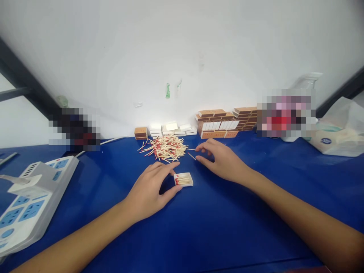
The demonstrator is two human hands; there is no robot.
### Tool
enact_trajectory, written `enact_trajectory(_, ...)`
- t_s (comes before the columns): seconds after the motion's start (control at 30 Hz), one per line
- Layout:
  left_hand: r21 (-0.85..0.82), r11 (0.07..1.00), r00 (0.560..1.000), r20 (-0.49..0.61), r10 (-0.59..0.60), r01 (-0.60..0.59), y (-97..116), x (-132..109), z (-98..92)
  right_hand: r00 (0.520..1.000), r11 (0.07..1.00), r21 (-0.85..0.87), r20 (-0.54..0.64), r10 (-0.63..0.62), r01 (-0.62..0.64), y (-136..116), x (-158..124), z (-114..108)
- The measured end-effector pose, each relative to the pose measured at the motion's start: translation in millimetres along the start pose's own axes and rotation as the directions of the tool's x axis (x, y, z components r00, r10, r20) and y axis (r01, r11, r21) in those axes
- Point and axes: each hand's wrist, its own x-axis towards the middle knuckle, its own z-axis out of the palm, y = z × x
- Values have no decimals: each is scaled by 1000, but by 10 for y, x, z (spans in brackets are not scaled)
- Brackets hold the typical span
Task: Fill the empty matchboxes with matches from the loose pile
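A small white matchbox tray [188, 185] with several red-headed matches [184, 181] in it lies on the blue table. My left hand [150, 187] is around its left end, thumb at the front edge and fingers at the back left corner. Its index finger stretches above the tray. My right hand [217, 157] hovers right of a heap of loose matches [167, 148], thumb and fingers apart. Two single matches lie at the heap's right side, one by the index fingertip and one loose match [192, 156] by the thumb tip. Nothing shows gripped between those fingers.
White trays [171, 129] and a closed matchbox [140, 133] stand behind the heap by the wall. Stacked matchboxes [218, 125] are further right. A power strip [36, 204] lies at left, a tissue pack [335, 134] at right. Two blurred-out areas flank the table.
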Motion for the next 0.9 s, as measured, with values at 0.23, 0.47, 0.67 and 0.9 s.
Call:
enact_trajectory(0.23, 7, 1000, 1000, 4, 6, -6, 4, 12, 6, 998, 999, -47, 66, 19, -16, 22, 102, 164)
enact_trajectory(0.47, 12, 1000, 1000, -25, 2, -2, -4, 8, 10, 982, 981, 189, 169, -80, 47, -280, -38, -3)
enact_trajectory(0.67, 4, 1000, 1000, -21, 3, -3, 2, 12, 16, 971, 973, 210, 193, -139, 98, -495, -124, 37)
enact_trajectory(0.9, -17, 1000, 1000, 1, -2, 2, -8, 4, 1, 995, 993, 84, -48, 85, -80, -212, 288, 215)
